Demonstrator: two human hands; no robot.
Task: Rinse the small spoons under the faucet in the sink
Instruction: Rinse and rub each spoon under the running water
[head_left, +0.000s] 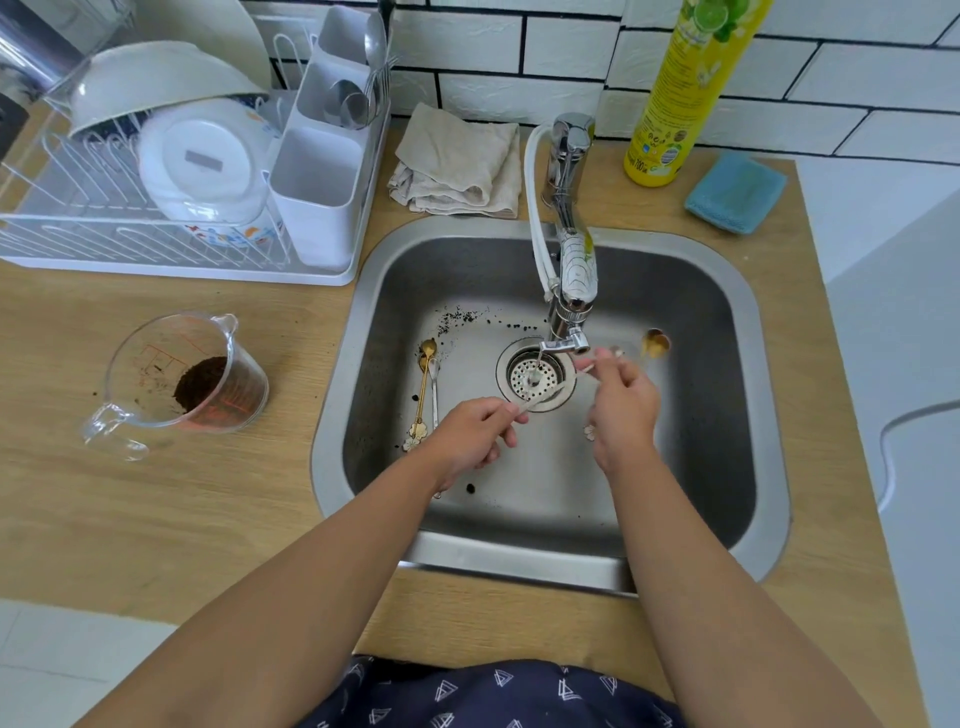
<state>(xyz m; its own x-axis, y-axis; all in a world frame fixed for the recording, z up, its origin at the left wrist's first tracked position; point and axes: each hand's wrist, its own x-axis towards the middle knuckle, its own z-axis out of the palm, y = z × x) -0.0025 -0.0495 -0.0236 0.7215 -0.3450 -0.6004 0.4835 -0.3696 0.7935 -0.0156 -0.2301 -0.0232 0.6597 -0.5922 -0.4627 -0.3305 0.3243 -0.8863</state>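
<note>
Your left hand (470, 434) pinches a silver spoon (535, 399), its bowl over the drain strainer (536, 375) below the faucet (571, 291). Your right hand (621, 410) pinches a gold spoon (655, 344) beside the spout. Two more spoons (427, 387) lie on the sink (691, 395) floor, left of the drain, amid dark grounds.
</note>
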